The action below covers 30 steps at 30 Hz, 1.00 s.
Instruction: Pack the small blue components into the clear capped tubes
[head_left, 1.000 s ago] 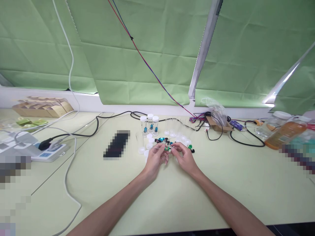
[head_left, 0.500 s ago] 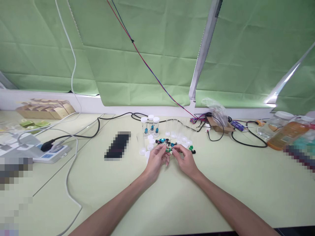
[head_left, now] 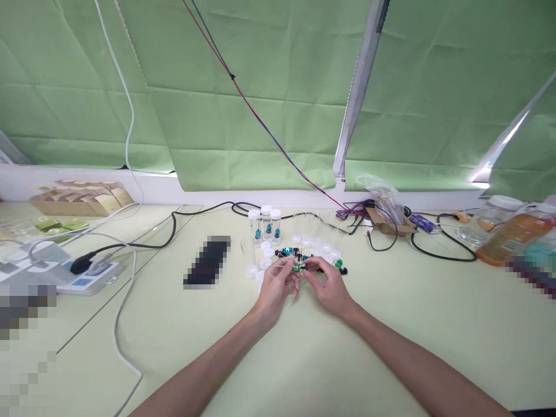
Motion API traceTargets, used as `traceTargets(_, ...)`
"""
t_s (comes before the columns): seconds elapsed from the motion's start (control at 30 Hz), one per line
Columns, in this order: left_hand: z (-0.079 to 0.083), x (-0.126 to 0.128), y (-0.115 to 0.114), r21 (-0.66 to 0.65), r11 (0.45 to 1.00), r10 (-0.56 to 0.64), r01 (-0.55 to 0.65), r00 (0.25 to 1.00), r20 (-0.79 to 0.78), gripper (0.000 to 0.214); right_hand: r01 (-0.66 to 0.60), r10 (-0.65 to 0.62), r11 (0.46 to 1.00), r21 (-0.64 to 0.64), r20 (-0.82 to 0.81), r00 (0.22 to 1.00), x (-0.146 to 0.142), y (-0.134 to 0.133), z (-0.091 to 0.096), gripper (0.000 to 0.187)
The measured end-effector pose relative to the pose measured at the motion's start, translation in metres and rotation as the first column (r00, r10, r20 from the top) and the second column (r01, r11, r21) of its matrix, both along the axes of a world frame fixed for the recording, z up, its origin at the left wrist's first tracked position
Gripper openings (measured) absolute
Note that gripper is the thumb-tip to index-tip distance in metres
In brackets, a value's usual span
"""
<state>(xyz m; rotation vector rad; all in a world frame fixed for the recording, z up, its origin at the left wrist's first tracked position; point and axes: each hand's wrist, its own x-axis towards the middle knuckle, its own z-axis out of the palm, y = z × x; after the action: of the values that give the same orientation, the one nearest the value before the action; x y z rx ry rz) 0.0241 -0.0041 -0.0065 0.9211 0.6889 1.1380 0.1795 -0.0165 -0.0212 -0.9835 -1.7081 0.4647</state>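
My left hand (head_left: 275, 288) pinches a small shiny green cylindrical piece (head_left: 297, 267) between thumb and fingers. A thin pale line, perhaps a wire, runs left from it. At the piece's right end sits a small black part (head_left: 304, 267), pinched by the fingertips of my right hand (head_left: 332, 288). Just beyond the hands lie small metallic blue pieces (head_left: 287, 251) and black bits. A green piece (head_left: 337, 263) and a black piece (head_left: 343, 271) rest beyond my right hand. White-capped clear vials (head_left: 277, 227) holding blue pieces stand behind, with loose white caps (head_left: 266, 262) near my left hand.
Clear tubes (head_left: 248, 255) stand around the small parts. To the left are a blurred dark rectangle (head_left: 207, 262), a power strip (head_left: 89, 284) and a cardboard box (head_left: 78, 200). On the right are a small carton (head_left: 391, 223), black cables (head_left: 438, 255) and an orange bottle (head_left: 504, 246).
More of the black part shows at the green piece's right end, and my right fingertips are slightly farther right. My left hand keeps its pinch. The view has shifted slightly.
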Motion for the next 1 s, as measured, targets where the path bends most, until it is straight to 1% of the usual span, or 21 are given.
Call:
traceTargets(0.2,0.0004,0.0002,-0.0009,-0.008,1.000,-0.008,0.008,1.000,-0.003,0.031,-0.012,0.012,1.000,-0.026,0.001,1.000,0.0028,-0.0006,0.0001,0.016)
traceTargets(0.5,0.0006,0.0004,-0.0009,-0.009,1.000,0.000,0.000,1.000,0.003,0.029,-0.022,0.023,1.000,0.015,-0.021,1.000,0.0020,-0.0019,0.0051,0.016)
traceTargets(0.73,0.0022,0.0014,-0.0024,-0.021,1.000,0.000,0.000,1.000,-0.010,0.031,-0.014,0.014,1.000,-0.003,-0.014,1.000,0.0031,0.0002,0.0013,0.019)
traceTargets(1.0,0.0004,0.0017,-0.0031,-0.025,1.000,-0.006,0.005,1.000,-0.014,0.032,0.009,-0.009,1.000,-0.024,-0.009,1.000,0.0046,0.0020,-0.0022,0.019)
